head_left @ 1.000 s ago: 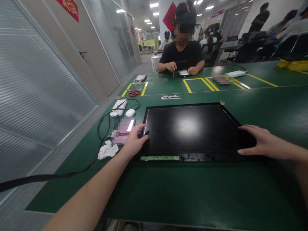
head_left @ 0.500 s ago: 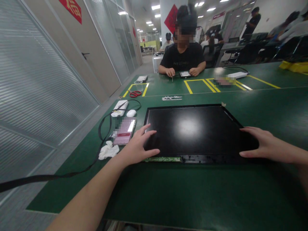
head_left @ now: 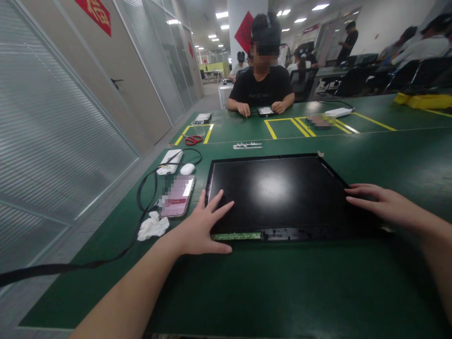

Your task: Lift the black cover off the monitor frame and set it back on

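A black screen panel (head_left: pixel 282 197) lies flat on the green table (head_left: pixel 282 287). Along its near edge, toward the left, runs a strip of green circuit board (head_left: pixel 237 236). My left hand (head_left: pixel 208 223) rests at the panel's left near corner with its fingers spread, the thumb by the near edge. My right hand (head_left: pixel 376 200) is at the panel's right edge, its visible fingers stretched out and touching the frame; its thumb is not clearly seen. Neither hand grasps anything.
Left of the panel are a phone (head_left: pixel 178 195), crumpled tissue (head_left: pixel 153 227), a white case (head_left: pixel 187 169), a white power bank (head_left: pixel 170 162) and a black cable. Red scissors (head_left: pixel 193 140) and white strips (head_left: pixel 247 146) lie farther back. A person (head_left: pixel 262 87) sits opposite.
My left hand has spread its fingers and its thumb has slid toward the near edge. My right hand's thumb has moved out of clear view. The camera view has shifted slightly.
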Motion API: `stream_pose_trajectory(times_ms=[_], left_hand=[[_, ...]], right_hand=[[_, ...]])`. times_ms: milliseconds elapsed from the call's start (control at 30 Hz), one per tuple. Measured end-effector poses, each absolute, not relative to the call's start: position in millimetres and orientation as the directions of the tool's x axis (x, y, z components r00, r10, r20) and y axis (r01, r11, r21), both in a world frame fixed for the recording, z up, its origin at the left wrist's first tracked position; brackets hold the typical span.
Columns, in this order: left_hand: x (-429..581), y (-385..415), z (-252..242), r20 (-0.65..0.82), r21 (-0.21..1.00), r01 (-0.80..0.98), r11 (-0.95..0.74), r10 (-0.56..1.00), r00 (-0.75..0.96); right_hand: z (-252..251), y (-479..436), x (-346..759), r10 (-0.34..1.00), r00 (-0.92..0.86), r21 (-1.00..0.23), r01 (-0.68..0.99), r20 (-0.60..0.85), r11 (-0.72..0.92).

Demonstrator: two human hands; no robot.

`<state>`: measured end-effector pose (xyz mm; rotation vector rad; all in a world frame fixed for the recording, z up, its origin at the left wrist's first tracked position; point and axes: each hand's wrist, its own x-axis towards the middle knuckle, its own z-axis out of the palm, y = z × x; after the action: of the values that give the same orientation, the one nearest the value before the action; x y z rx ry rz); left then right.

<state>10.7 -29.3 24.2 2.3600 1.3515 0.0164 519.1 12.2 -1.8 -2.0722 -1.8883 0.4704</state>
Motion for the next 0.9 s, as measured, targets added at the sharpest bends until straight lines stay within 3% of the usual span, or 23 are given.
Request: stream_pose_trajectory(times_ms=[300, 533, 667, 900], left_hand=[[12.5, -29.6, 25.2, -0.19, 0.337, 0.826, -0.452, 0.827, 0.53], [12.3, -28.7, 27.8, -0.196, 0.368, 0.826, -0.427, 0.833, 0.518], [7.4, -27.3, 32.2, -0.122, 0.416, 0.811, -0.412, 0.858, 0.499], [-7.1, -19.2, 35.7, -0.033, 0.37, 0.798, -0.476, 0.852, 0.523]], right_hand=[[-3.0, 13.9, 526.4, 0.998, 0.041, -0.446, 0.893, -0.048, -0.058], [-9.9, 16.8, 519.7, 0.99, 0.127, -0.428, 0.899, 0.063, -0.088], [-10.9, 16.5, 519.0, 0.989, 0.12, -0.414, 0.907, 0.088, -0.073], [-10.1, 16.2, 520.6, 0.991, 0.123, -0.408, 0.909, 0.05, -0.092]])
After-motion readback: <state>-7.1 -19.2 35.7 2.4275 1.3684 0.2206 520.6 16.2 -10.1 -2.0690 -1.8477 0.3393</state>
